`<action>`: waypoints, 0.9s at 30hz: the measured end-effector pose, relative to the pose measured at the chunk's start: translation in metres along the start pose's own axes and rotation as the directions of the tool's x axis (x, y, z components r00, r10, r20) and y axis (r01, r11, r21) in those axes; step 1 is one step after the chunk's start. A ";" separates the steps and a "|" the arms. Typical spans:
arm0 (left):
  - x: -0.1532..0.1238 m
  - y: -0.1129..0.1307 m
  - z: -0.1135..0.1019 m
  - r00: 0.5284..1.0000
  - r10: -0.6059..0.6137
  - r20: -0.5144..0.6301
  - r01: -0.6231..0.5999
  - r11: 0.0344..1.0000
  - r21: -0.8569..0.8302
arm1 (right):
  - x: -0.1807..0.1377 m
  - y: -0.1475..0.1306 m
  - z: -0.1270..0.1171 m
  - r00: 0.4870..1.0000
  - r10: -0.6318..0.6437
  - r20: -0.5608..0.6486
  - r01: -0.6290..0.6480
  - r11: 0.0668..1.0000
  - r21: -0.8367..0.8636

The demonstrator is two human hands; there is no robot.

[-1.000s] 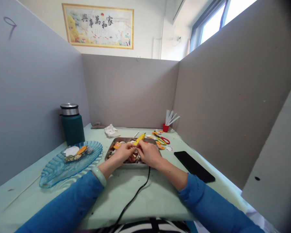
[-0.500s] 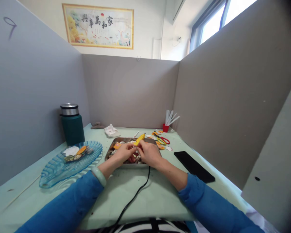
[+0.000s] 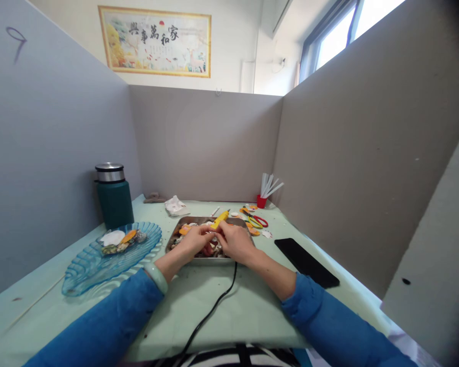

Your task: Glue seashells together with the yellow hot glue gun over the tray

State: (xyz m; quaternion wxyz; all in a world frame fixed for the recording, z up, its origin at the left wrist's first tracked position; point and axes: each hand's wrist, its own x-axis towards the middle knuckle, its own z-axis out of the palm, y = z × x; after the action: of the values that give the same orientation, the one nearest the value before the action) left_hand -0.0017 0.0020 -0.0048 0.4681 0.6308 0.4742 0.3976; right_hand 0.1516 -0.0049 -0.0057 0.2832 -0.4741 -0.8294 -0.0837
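Note:
My left hand [image 3: 195,242] and my right hand [image 3: 233,240] meet over a metal tray [image 3: 206,262], fingertips pinched together. What they pinch is too small and too covered by the fingers to name. Just beyond the fingertips shows a yellow glue gun [image 3: 220,219], its nozzle pointing up and right; my right hand hides its lower part, and whether I grip it cannot be told. A black cord [image 3: 218,303] runs from below my right hand to the table's front edge. Inside the tray lie shell-like pieces and orange pieces [image 3: 184,229].
At left, a blue scalloped dish [image 3: 95,275] bears a white disc and shell-like pieces, with a green flask [image 3: 115,204] behind. Right of the tray are red-and-yellow-handled pliers or scissors [image 3: 258,221], a black phone [image 3: 306,261] and a red cup of white sticks [image 3: 262,202]. Partitions enclose the table.

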 end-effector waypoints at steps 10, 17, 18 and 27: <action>-0.001 0.002 0.001 1.000 -0.007 -0.010 0.007 1.000 0.002 | 0.000 0.000 0.000 1.000 -0.001 -0.018 0.001 1.000 0.001; -0.001 0.001 0.000 1.000 -0.007 -0.003 0.007 1.000 -0.007 | 0.000 0.000 0.001 0.999 -0.008 -0.033 0.008 1.000 -0.001; -0.001 0.001 0.000 1.000 -0.007 -0.002 0.007 1.000 -0.007 | 0.000 0.001 0.001 0.999 -0.011 -0.039 0.011 1.000 0.002; -0.003 0.004 0.001 1.000 0.001 0.003 -0.001 1.000 0.002 | 0.000 -0.001 -0.001 1.000 -0.018 -0.026 0.018 1.000 0.019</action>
State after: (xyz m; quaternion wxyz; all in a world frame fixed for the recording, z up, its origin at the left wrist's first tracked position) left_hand 0.0000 -0.0019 -0.0011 0.4679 0.6321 0.4737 0.3964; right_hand 0.1513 -0.0057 -0.0051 0.2977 -0.4628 -0.8307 -0.0842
